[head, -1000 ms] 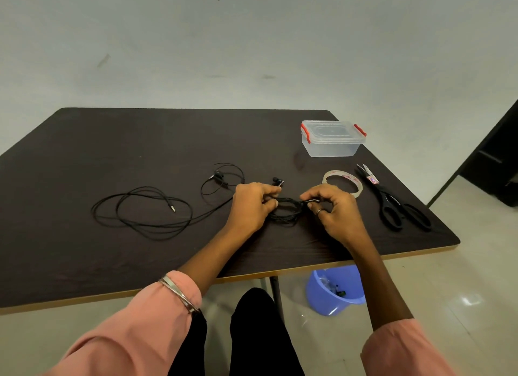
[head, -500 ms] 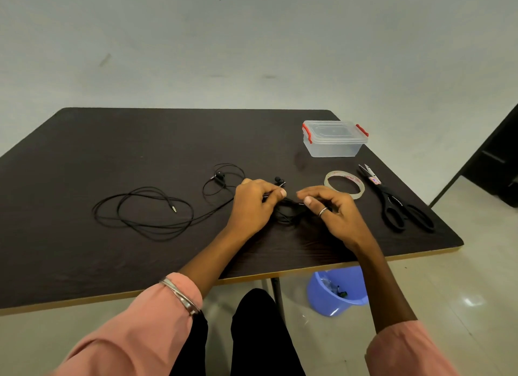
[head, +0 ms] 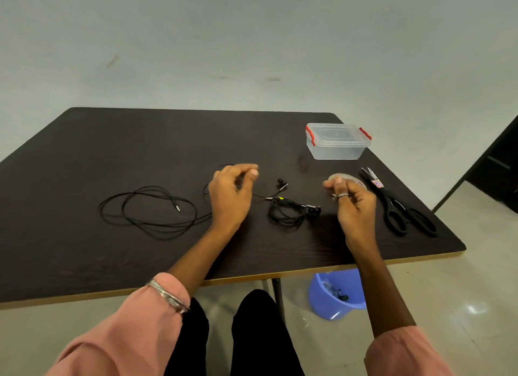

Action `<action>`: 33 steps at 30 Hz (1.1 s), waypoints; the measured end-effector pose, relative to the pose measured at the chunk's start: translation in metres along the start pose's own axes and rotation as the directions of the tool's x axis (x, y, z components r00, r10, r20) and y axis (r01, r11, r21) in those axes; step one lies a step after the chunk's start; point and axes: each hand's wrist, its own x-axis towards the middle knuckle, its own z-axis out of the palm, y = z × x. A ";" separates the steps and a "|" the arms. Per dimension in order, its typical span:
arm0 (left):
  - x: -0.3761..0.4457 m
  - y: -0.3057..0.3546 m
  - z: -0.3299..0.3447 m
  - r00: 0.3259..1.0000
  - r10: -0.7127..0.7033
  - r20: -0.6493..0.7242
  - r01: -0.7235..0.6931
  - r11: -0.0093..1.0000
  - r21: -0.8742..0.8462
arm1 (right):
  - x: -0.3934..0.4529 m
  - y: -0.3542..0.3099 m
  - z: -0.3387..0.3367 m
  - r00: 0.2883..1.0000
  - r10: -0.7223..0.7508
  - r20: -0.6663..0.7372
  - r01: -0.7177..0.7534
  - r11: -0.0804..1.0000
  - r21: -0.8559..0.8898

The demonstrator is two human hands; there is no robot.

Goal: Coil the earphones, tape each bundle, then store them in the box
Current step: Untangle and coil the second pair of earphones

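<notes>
My left hand (head: 229, 199) and right hand (head: 354, 204) hover mid-frame, fingers loosely curled, grasping nothing. The coil (head: 288, 214) lies on the table (head: 112, 151) between them. Loose earphones (head: 148, 211) sprawl left; the box (head: 337, 144), tape (head: 356, 179) and scissors (head: 400, 207) sit right.

right hand (head: 353, 204) is covering most of the tape roll (head: 356, 179); left hand (head: 229, 196) is blurring, possibly pinching cable (head: 260, 197).
</notes>
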 end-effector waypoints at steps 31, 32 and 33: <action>0.069 0.007 -0.164 0.952 -0.305 -0.009 0.305 0.952 -0.007 | 0.008 -0.087 0.167 0.882 -0.147 0.447 0.286 0.921 -0.263; 0.076 0.016 -0.167 0.957 -0.291 0.017 0.292 0.956 -0.035 | 0.010 -0.100 0.166 0.858 -0.165 0.487 0.280 0.944 -0.174; 0.084 0.027 -0.168 0.962 -0.268 0.057 0.271 0.961 -0.058 | 0.010 -0.114 0.165 0.822 -0.174 0.542 0.251 0.965 -0.071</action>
